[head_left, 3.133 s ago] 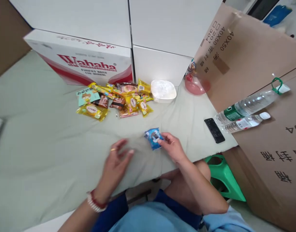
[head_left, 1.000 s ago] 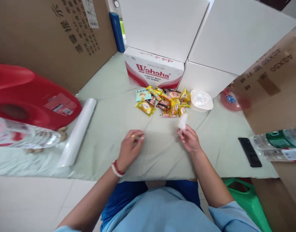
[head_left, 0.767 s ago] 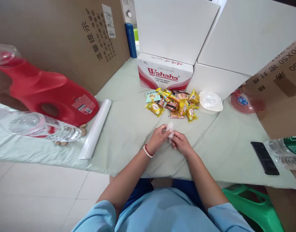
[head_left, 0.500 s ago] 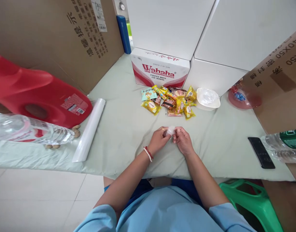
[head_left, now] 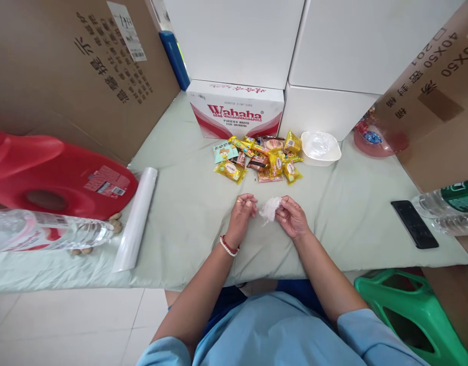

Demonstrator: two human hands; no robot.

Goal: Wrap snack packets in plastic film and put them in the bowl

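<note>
My right hand point(head_left: 292, 215) pinches a crumpled piece of thin, clear plastic film point(head_left: 270, 209) between thumb and fingers, above the cloth-covered table. The film bunches out toward the left; whether it is a bag or a loose sheet, I cannot tell. Just left of it, my left hand point(head_left: 242, 214) is loosely curled and apart from the film, with no object visible in it. Beyond both hands lies a pile of wrapped snacks point(head_left: 259, 161) in yellow, brown and pink packets. A white plastic bowl point(head_left: 321, 157) with clear plastic in it stands at the pile's right.
A Wahaha carton point(head_left: 236, 114) and white boxes point(head_left: 234, 40) stand at the back. On the left are a red jug point(head_left: 66, 178), a water bottle point(head_left: 47, 229) and a white roll point(head_left: 137, 218). A phone point(head_left: 414, 223), bottles point(head_left: 457, 201) and a pink bowl point(head_left: 382, 145) are at right.
My left hand has let go of the plastic film and moved slightly left. The film hangs larger and looser from my right hand. The camera view has shifted a little.
</note>
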